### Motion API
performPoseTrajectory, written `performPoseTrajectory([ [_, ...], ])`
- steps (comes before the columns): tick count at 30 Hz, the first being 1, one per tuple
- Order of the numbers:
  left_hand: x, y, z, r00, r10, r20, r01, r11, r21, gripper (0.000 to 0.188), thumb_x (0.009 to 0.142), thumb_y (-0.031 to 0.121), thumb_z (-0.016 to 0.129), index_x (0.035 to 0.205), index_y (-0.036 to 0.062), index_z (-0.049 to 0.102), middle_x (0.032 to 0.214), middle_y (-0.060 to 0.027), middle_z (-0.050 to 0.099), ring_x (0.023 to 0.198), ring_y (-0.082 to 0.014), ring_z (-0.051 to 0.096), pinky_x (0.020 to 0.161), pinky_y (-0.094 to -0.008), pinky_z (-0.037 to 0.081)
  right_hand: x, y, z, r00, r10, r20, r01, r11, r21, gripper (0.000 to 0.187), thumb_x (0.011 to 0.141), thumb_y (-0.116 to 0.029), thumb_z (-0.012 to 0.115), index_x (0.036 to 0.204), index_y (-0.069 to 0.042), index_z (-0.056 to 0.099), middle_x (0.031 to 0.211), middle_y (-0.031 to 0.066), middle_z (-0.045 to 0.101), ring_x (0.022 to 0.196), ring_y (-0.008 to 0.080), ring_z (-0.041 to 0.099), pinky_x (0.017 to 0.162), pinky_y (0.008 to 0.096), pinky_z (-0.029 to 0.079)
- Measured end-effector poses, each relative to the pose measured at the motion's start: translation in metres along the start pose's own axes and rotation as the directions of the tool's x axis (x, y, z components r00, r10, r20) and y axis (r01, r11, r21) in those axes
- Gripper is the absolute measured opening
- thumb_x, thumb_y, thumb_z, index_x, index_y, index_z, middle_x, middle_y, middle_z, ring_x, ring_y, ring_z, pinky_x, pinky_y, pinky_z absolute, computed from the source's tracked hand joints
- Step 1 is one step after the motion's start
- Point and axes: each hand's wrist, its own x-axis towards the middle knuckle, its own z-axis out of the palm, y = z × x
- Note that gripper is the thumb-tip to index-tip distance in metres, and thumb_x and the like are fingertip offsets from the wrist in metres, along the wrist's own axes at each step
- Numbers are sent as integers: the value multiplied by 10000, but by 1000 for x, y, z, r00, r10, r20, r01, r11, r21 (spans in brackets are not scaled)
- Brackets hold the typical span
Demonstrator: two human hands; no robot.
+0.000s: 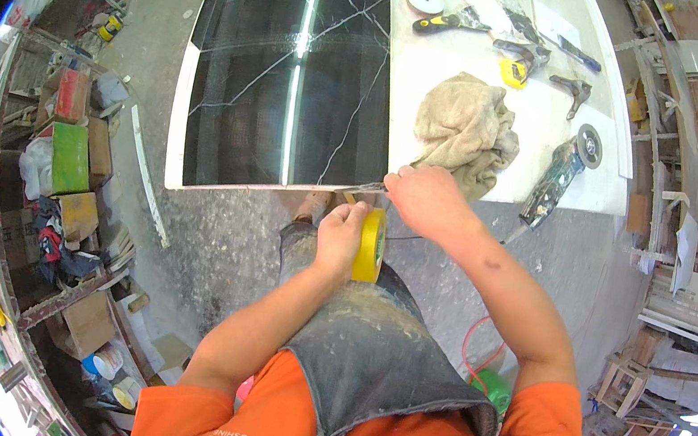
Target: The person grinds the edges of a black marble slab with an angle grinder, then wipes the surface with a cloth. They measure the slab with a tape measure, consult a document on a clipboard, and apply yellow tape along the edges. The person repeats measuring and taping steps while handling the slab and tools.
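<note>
My left hand [341,233] is closed on a roll of yellow tape [370,248], held upright just off the slab's near edge. A short bit of tape [349,198] shows above its fingers. My right hand [426,198] is pinched at the near right corner of a glossy black slab [240,134] with pale veins; what lies between its fingertips is hidden. Just beyond that hand a crumpled beige cloth [468,132] rests on the white board [552,185] beside the slab.
An angle grinder [558,177] lies at the board's right edge. Farther back are a yellow tape measure [512,74], a black-and-yellow knife [437,24], a white disc [425,0] and clamps [572,93]. Cluttered shelves [52,300] stand left, wooden racks [666,211] right.
</note>
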Motion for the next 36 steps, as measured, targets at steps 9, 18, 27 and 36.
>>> performPoseTrajectory([
  [9,-1,-18,7,999,-7,41,3,996,93,276,1025,236,614,1072,-15,720,943,-64,713,828,-156,650,759,-315,535,-80,40,3,960,278,45,-281,953,115,167,910,-193,631,935,-43,700,873,178,706,837,364,709,716,505,557],
  [18,-48,17,51,943,288,165,-305,948,92,269,993,210,671,1071,-37,743,1198,-77,692,976,-150,644,867,-274,507,-154,-26,28,847,521,104,-196,126,972,405,933,-315,761,1175,-17,634,899,60,672,848,217,650,784,354,519],
  [27,-119,134,112,-1,618,786,-920,-309,242,165,851,165,783,1013,144,803,1179,-75,671,1119,-349,588,989,-454,411,-157,-37,-16,668,717,-199,226,60,972,355,860,-225,853,900,-103,522,858,-6,593,783,103,540,695,289,479],
  [36,-60,130,113,772,503,389,-603,773,198,281,965,206,737,1166,11,760,1120,-134,722,1101,-208,635,958,-331,502,-117,-34,-17,436,686,-582,-79,673,735,274,861,-204,805,974,-43,614,978,176,669,875,400,633,759,471,494],
])
